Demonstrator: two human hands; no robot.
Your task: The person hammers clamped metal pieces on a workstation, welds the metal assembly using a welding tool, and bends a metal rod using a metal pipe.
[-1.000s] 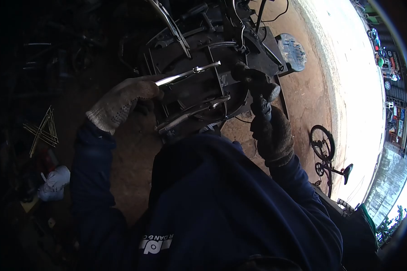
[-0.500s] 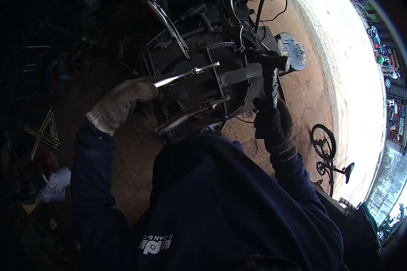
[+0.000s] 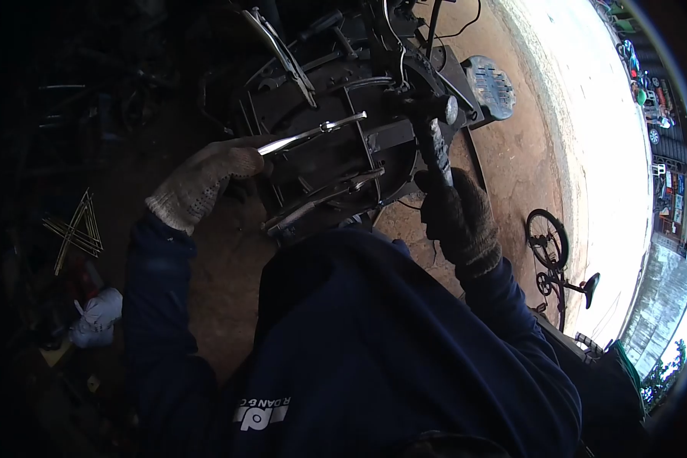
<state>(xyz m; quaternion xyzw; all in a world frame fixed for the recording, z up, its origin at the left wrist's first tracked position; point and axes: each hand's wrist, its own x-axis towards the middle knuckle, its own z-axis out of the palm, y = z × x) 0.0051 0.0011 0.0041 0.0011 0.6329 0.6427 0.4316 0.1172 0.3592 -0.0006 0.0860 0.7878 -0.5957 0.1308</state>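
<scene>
My left hand (image 3: 210, 179), in a pale dotted work glove, is closed around the handles of bright locking pliers (image 3: 301, 137). The jaws of the pliers are at a thin upright metal bar of a dark metal frame (image 3: 313, 160). In my right hand (image 3: 463, 221), also gloved, is a hammer (image 3: 438, 149) gripped by its worn handle. Its head lies over the right part of the frame; whether it touches the metal I cannot tell. A second pair of locking pliers (image 3: 324, 200) sits on the frame nearer to me, and a third pair (image 3: 282, 53) stands farther off.
Beyond the hammer is a worn bluish block (image 3: 490, 88). A bicycle (image 3: 549, 259) is on the ground at right. Several thin rods (image 3: 76, 229) lie crossed at left, above a white bundle (image 3: 98, 314). A dark cable (image 3: 466, 27) runs at the top.
The hammer head has swung left and tilted over the frame, with my right hand shifting slightly. My left hand and its pliers have barely moved.
</scene>
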